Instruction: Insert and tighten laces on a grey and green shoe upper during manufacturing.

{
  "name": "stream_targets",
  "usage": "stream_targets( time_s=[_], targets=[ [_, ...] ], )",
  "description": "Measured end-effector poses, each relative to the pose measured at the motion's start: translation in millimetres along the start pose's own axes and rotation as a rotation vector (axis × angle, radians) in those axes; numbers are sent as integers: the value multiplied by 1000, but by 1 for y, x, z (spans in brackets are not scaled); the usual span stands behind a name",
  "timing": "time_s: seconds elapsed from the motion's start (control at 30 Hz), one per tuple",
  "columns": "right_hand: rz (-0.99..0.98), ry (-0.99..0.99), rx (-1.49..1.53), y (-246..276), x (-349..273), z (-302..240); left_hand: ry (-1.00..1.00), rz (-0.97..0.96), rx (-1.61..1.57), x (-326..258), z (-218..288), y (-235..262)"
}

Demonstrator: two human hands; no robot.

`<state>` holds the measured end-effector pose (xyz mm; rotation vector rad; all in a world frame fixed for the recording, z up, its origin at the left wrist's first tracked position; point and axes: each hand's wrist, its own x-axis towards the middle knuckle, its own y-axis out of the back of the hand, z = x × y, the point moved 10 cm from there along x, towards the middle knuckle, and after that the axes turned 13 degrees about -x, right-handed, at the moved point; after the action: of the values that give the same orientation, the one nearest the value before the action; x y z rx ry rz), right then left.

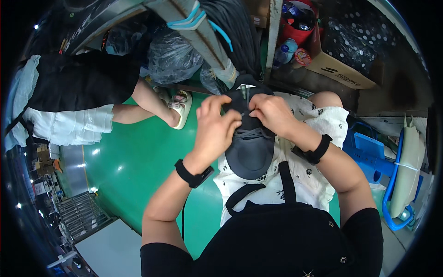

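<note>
A dark grey shoe (249,159) rests on my lap with its rounded toe toward me. Dark shoelaces (251,134) cross its front below my fingers. My left hand (214,123) is closed at the shoe's left side, thumb and fingers drawn together at the lacing. From the right, my right hand (273,114) pinches at the lacing beside the tongue (244,93). The dark lace ends between my fingertips are small and partly hidden. Both hands are close together over the upper part of the shoe.
A bundle of black laces (237,37) hangs from a metal frame (196,34) just beyond the shoe. A cardboard box (339,74) stands far right, near bottles (286,50). Blue plastic equipment (369,150) is at right. Another person's leg (154,104) is at left over the green floor (134,171).
</note>
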<state>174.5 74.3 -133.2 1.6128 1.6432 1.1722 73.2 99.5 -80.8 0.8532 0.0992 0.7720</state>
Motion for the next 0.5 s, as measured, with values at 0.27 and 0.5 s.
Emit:
stream_targets(
  time_s=[0.27,0.5],
  targets=[
    [-27,-312,-99,-16,12,-9,21,107,270,-18,-16,-20],
    [130,-354,207,-10,-16,6,87,381,-107,-21,-32,-13]
  ],
)
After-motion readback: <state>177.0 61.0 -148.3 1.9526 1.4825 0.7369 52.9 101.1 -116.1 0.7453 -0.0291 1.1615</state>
